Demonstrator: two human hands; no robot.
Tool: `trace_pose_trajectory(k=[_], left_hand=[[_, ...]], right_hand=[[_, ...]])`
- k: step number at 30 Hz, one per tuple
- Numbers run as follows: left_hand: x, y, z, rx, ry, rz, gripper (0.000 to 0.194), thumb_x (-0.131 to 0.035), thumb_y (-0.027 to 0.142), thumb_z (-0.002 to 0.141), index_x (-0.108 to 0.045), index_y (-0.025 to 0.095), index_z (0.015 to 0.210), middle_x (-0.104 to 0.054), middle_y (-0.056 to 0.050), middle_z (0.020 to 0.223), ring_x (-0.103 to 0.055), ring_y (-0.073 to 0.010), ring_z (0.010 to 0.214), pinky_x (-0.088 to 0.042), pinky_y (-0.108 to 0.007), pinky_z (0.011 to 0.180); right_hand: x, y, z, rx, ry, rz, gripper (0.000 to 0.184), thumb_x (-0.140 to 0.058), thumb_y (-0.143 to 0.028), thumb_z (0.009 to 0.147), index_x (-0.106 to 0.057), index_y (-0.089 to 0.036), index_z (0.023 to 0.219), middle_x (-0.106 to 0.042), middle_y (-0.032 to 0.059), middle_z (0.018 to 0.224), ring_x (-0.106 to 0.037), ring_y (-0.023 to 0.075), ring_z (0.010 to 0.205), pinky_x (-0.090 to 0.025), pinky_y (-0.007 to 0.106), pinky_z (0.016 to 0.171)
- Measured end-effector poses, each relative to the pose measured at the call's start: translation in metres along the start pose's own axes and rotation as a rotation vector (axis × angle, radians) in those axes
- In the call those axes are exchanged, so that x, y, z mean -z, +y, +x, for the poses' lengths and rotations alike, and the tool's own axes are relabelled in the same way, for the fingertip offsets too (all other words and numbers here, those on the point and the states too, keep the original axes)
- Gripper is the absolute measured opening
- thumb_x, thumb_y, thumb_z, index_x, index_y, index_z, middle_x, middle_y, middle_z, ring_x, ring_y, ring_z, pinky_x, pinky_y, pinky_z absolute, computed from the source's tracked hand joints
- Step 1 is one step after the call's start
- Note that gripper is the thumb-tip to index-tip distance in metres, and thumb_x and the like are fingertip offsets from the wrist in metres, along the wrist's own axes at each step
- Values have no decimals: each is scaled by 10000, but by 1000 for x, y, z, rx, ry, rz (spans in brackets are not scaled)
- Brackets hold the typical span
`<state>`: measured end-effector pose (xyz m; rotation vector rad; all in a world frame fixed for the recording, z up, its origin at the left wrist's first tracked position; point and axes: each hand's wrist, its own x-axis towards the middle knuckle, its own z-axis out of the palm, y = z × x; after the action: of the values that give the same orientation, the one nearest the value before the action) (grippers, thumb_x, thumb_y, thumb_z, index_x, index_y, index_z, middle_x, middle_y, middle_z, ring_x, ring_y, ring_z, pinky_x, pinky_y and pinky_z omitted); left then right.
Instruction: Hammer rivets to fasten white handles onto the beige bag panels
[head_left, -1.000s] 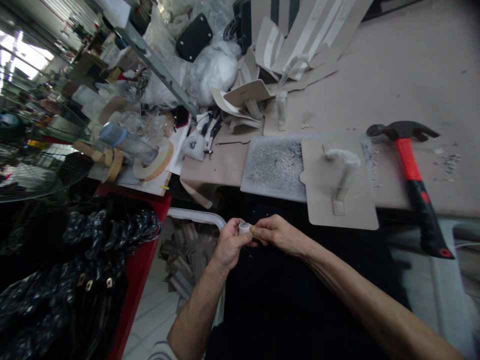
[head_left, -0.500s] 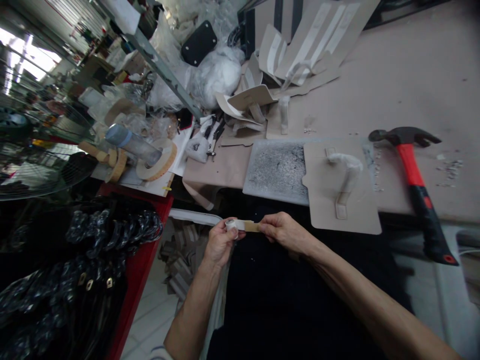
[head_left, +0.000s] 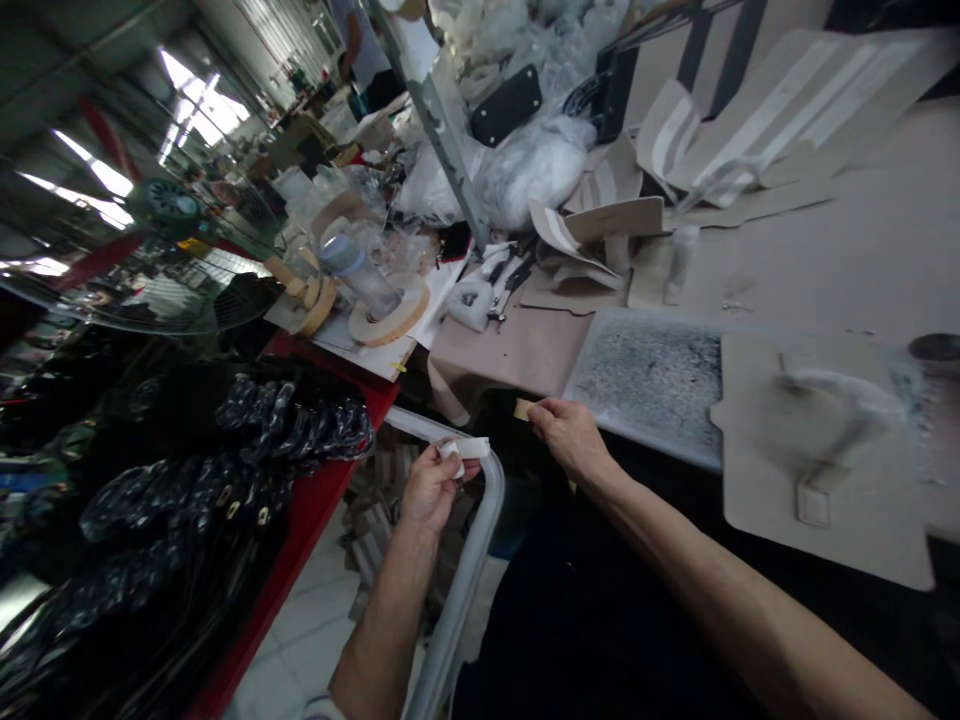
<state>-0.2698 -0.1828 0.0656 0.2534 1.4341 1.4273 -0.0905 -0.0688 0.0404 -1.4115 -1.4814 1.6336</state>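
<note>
The left hand's (head_left: 429,490) grip pinches a small white roll (head_left: 451,456), its flat, pale tail jutting right; the right hand's (head_left: 568,437) grip pinches a short, flat, tan strip (head_left: 523,409) just near of the tabletop (head_left: 517,345).

That head-worn camera looks forward and down, close over the left hand (head_left: 430,492) and right hand (head_left: 573,440). It catches the desk (head_left: 795,240) at two o'clock, a fan (head_left: 162,200) at ten.

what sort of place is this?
Likely a factory or workshop floor, possibly for bags: a beige panel with an attached handle, many plastic-wrapped black pieces, and a big red-bladed fan.
</note>
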Motion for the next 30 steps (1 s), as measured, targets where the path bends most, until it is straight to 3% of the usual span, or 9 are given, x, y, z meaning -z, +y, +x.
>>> trace_pose_trajectory(k=[5, 8, 10, 12, 14, 17, 22, 30], left_hand=[[10, 4, 3, -4, 9, -29, 459, -855, 174, 597, -601, 137, 977, -739, -58, 845, -716, -185, 709, -588, -312, 702], [7, 3, 5, 14, -3, -43, 464, -853, 172, 599, -598, 138, 985, -737, -60, 861, -717, -182, 719, -587, -307, 706], [5, 1, 6, 22, -9, -38, 473, -860, 178, 593, -599, 138, 985, -733, -52, 847, -713, -176, 712, -586, -301, 700], [3, -2, 6, 32, -26, -20, 485, -871, 191, 583, -602, 137, 982, -729, -46, 830, -707, -171, 701, -583, -295, 688], [0, -4, 8, 48, -52, 3, 490, -882, 207, 573, -609, 134, 974, -725, -43, 823, -701, -168, 693, -579, -292, 677], [-4, -10, 11, 75, -92, 19, 473, -889, 215, 567, -624, 126, 949, -716, -42, 845, -690, -163, 713, -569, -280, 668], [-10, -17, 15, 110, -122, 31, 495, -893, 220, 562, -618, 134, 964, -703, -36, 846, -681, -168, 726, -560, -294, 674], [-19, -31, 12, 7, -4, 7, 494, -901, 212, 521, -636, 139, 932, -674, -11, 816, -643, -139, 733, -526, -277, 685]], right_hand=[[-39, 21, 24, 63, -105, -416, 286, -446, -297, 920, -658, -129, 1012, -680, 132, 943, -626, 226, 874, -432, 304, 766], [-52, 29, 31, 56, -118, -461, 345, -556, -259, 865, -620, -70, 1147, -606, 237, 1198, -571, 325, 1109, -405, 402, 930], [-52, 28, 30, 82, -128, -463, 371, -533, -236, 879, -595, -80, 1210, -557, 224, 1300, -523, 315, 1197, -377, 402, 992], [-46, 23, 25, 116, -191, -378, 343, -435, -279, 948, -601, -124, 1205, -618, 153, 1228, -575, 239, 1121, -419, 326, 944], [-37, 14, 16, 121, -333, -193, 399, -344, -387, 992, -638, -140, 1099, -686, 91, 984, -631, 179, 880, -466, 265, 773], [-24, 1, 2, 126, -514, -18, 392, -455, -460, 940, -668, -130, 936, -647, 37, 749, -562, 139, 654, -406, 238, 592], [-14, -6, -7, 166, -430, -212, 210, -544, -269, 872, -678, -134, 784, -560, -6, 616, -460, 102, 571, -312, 232, 531], [-15, 6, -16, 160, -401, -57, 215, -524, -220, 843, -651, -140, 689, -477, -33, 542, -378, 82, 507, -281, 231, 498]])
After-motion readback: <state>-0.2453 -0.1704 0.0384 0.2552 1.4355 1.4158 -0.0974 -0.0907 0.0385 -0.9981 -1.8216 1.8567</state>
